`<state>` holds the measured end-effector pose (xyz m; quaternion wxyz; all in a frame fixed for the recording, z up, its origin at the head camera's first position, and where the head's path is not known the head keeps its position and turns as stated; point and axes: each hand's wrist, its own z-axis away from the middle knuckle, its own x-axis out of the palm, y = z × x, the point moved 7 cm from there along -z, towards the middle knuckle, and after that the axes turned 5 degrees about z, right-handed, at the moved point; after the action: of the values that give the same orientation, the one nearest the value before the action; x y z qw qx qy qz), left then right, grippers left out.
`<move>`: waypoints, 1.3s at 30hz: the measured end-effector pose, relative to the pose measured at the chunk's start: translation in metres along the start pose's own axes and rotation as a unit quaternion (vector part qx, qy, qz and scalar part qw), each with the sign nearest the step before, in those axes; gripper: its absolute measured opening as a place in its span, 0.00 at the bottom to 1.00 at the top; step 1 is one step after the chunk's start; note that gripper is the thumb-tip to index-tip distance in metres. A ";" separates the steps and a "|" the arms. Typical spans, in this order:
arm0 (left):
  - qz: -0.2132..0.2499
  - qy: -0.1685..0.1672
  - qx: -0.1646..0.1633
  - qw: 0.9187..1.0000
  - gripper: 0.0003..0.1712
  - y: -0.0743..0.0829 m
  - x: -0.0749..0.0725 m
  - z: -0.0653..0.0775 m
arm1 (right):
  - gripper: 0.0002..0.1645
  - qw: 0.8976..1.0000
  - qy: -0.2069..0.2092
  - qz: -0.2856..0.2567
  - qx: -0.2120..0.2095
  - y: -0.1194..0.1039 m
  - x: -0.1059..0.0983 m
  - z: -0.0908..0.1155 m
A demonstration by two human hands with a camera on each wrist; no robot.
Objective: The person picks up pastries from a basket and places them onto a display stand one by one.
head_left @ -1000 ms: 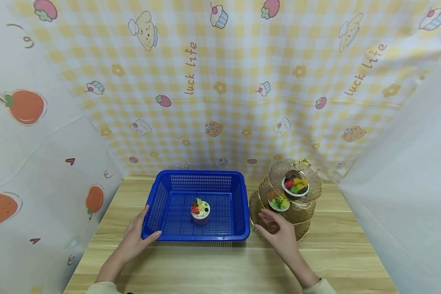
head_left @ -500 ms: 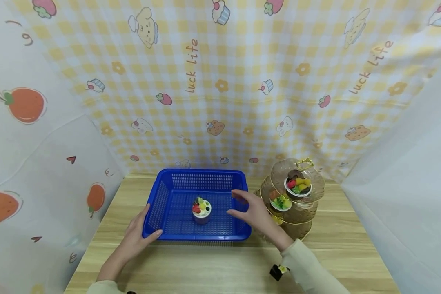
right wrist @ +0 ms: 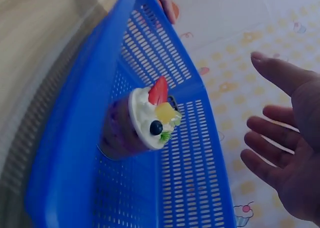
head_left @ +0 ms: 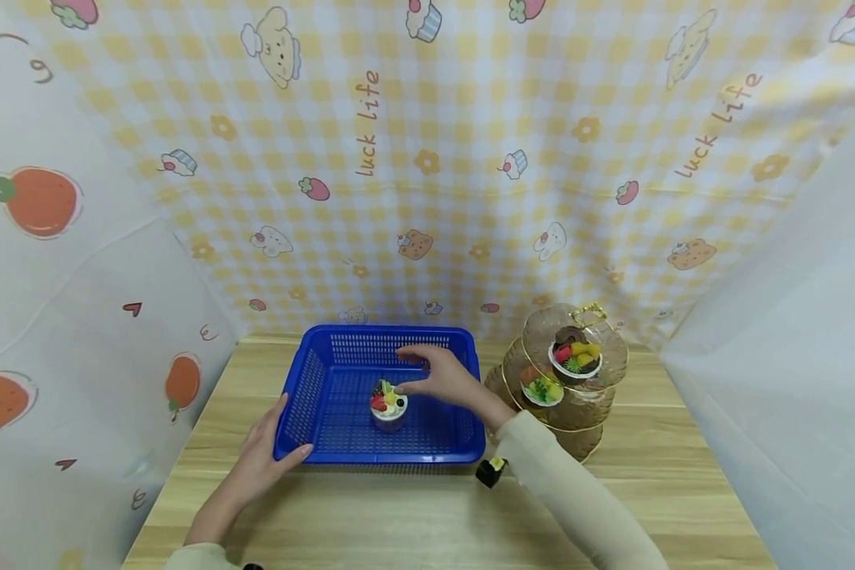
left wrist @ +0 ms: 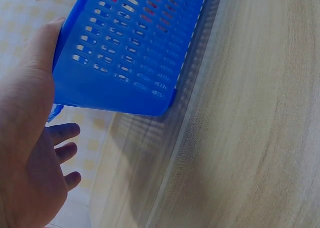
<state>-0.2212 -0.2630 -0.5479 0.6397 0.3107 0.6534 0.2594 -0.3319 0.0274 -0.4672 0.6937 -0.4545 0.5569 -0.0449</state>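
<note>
A blue plastic basket (head_left: 378, 457) with slotted walls sits on the table. My left hand (head_left: 260, 447) holds its near left corner, thumb at the front rim and fingers along the left side; in the left wrist view, several fingertips (left wrist: 67, 152) stand apart from the wall. Inside the basket stands a dessert cup (head_left: 389, 412), purple below, topped with white cream, a strawberry piece, yellow fruit and a blueberry (right wrist: 156, 127). My right hand (head_left: 438, 376) hovers over the basket beside the cup, thumb and fingers spread apart. Nothing is between those fingers in the right wrist view (right wrist: 295, 133).
A tiered, gold-rimmed, tinted stand (head_left: 587, 416) is right of the basket. It bears a fruit-topped chocolate dessert (head_left: 575, 358) and a lower dessert with green and yellow topping (head_left: 543, 391). A patterned cloth (head_left: 470, 198) hangs behind the wooden table (head_left: 413, 514).
My right hand has moved left from beside the tiered stand, over the basket's right side, to above the dessert cup. My left hand stays at the basket's corner.
</note>
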 end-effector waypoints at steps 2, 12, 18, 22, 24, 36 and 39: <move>0.001 0.003 0.002 1.000 0.59 0.000 0.000 0.000 | 0.41 1.000 -0.028 -0.006 -0.009 0.001 0.005 -0.010; 0.000 0.004 0.006 1.000 0.59 0.001 -0.002 0.001 | 0.45 0.987 -0.162 0.000 0.013 0.029 0.038 -0.043; -0.001 0.002 0.004 1.000 0.59 0.000 -0.002 0.000 | 0.45 0.975 -0.217 0.015 0.038 0.039 0.054 -0.048; -0.002 0.001 0.002 1.000 0.59 0.000 0.000 -0.001 | 0.47 0.967 -0.251 0.018 0.050 0.042 0.063 -0.048; -0.002 0.001 0.003 1.000 0.59 0.000 0.000 -0.001 | 0.50 0.962 -0.264 0.020 0.057 0.043 0.067 -0.047; -0.003 0.000 0.001 1.000 0.59 0.000 0.000 0.000 | 0.50 0.960 -0.270 0.040 0.058 0.049 0.078 -0.046; -0.001 -0.002 -0.001 1.000 0.59 -0.001 0.000 0.000 | 0.44 0.962 -0.266 0.025 0.056 0.048 0.077 -0.048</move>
<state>-0.2210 -0.2635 -0.5483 0.6416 0.3096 0.6523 0.2587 -0.3631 -0.0161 -0.5551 0.8419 -0.3966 0.3603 0.0640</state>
